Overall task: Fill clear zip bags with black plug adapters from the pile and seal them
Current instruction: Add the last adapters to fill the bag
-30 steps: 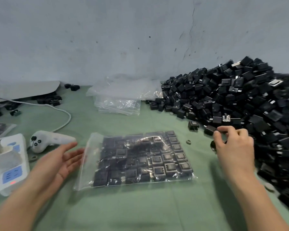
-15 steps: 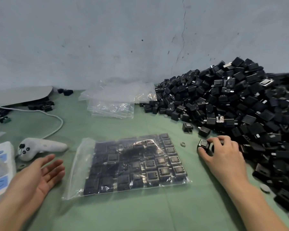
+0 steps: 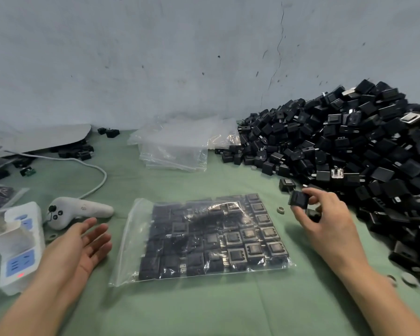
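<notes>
A clear zip bag (image 3: 131, 241) lies flat on the green cloth in the middle, packed with rows of black plug adapters; its mouth end points left. The big pile of black adapters (image 3: 349, 151) rises at the right against the wall. My right hand (image 3: 325, 219) hovers at the pile's foot, just right of the bag, and pinches one black adapter (image 3: 298, 199) between thumb and fingers. My left hand (image 3: 83, 248) floats palm up with straight fingers, left of the bag's mouth, holding nothing.
A stack of empty clear bags (image 3: 175, 151) lies behind the filled bag. A white controller (image 3: 80, 210), a white cable (image 3: 95, 185) and a white power strip (image 3: 20, 248) sit at the left. A small ring (image 3: 280, 210) lies beside the bag. A grey wall (image 3: 180, 57) closes the back.
My right hand has picked one adapter off the cloth at the pile's edge and lifted it. My left hand stays open beside the bag's mouth.
</notes>
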Demonstrator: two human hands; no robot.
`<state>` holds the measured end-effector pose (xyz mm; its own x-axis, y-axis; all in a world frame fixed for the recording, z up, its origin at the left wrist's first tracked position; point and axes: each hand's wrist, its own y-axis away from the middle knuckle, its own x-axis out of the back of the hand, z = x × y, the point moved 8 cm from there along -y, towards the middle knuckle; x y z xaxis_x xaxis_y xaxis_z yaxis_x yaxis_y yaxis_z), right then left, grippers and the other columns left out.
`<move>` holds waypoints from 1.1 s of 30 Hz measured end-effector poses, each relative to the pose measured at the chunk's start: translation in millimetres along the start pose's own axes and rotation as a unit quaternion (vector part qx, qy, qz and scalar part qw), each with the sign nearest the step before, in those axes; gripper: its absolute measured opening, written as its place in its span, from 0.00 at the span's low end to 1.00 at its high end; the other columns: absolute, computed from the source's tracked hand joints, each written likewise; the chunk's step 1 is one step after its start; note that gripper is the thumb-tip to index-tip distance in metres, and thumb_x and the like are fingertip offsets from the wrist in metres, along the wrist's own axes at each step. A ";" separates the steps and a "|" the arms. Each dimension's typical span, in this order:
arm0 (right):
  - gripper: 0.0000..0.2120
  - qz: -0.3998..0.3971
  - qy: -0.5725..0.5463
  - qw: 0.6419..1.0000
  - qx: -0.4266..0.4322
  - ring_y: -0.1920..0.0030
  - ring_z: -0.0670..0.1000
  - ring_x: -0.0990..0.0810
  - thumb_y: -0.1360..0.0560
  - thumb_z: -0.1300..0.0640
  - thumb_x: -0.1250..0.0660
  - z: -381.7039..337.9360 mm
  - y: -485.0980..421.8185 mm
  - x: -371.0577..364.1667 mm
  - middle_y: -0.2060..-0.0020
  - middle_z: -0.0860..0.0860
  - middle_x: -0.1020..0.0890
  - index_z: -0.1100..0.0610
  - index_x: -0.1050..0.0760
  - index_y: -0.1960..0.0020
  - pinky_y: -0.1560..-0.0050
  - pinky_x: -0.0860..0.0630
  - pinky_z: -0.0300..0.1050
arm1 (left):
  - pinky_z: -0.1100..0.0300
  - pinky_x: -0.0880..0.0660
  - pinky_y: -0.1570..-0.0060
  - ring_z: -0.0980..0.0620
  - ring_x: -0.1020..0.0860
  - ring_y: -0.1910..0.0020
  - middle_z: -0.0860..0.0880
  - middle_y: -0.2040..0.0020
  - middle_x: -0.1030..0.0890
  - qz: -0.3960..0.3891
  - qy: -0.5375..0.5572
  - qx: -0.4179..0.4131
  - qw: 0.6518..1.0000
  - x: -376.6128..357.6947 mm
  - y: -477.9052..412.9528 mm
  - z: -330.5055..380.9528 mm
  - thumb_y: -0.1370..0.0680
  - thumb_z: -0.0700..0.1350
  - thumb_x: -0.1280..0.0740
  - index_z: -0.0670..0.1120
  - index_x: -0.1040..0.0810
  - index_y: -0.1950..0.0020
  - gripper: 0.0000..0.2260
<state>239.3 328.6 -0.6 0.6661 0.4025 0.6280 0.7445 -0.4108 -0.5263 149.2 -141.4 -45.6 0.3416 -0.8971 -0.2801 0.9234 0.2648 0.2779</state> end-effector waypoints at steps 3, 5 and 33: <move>0.15 0.051 -0.270 0.949 -0.156 0.56 0.45 0.21 0.24 0.48 0.28 12.6 -9.9 11.1 0.54 0.44 0.19 0.48 0.23 0.38 0.65 0.25 0.34 | 0.64 0.21 0.74 0.51 0.24 0.60 0.48 0.55 0.22 0.004 0.005 0.004 1.000 3.1 -3.5 -0.9 0.16 0.43 0.45 0.49 0.26 0.51 0.09; 0.15 0.058 -0.526 0.797 -0.292 0.59 0.46 0.19 0.23 0.46 0.30 19.2 -11.3 4.9 0.56 0.47 0.16 0.53 0.22 0.41 0.65 0.21 0.36 | 0.64 0.21 0.74 0.52 0.25 0.60 0.48 0.55 0.22 0.008 0.008 0.003 1.000 5.9 -6.8 -1.0 0.16 0.43 0.45 0.49 0.25 0.51 0.09; 0.02 0.045 -0.199 0.945 -0.255 0.65 0.49 0.25 0.25 0.54 0.33 29.0 -24.9 24.0 0.58 0.49 0.22 0.47 0.24 0.54 0.66 0.29 0.44 | 0.66 0.22 0.70 0.55 0.27 0.62 0.51 0.57 0.25 0.040 0.012 -0.029 0.999 6.3 -21.1 -0.3 0.16 0.45 0.46 0.51 0.27 0.53 0.10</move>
<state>238.1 372.1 10.9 0.7657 0.5812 0.2754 0.6326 -0.7580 -0.1589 131.9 -152.5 -53.5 0.4175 -0.8638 -0.2821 0.9016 0.3551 0.2470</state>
